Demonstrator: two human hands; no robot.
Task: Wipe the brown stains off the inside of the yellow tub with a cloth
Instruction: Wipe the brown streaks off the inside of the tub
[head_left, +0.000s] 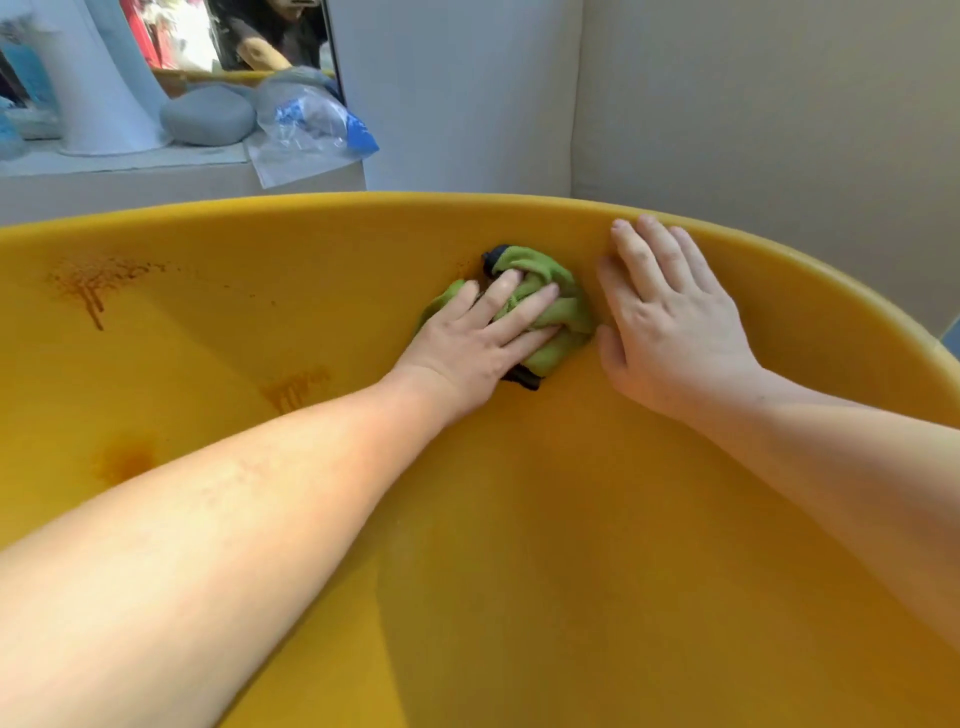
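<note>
Clearly unfinished: left hand (467, 343) presses the cloth (563, 312) with straight fingers against the tub (363, 244) wall, right hand (670, 327) flat alongside; 3 brown stains (91, 288) remain.

1. One wide-angle camera, worn on the head, looks forward and down into the yellow tub (519, 519) from over its near side.
2. It sits close: the tub fills most of the frame.
3. It faces the far rim, with a counter (130, 179) beyond, upper left.
</note>
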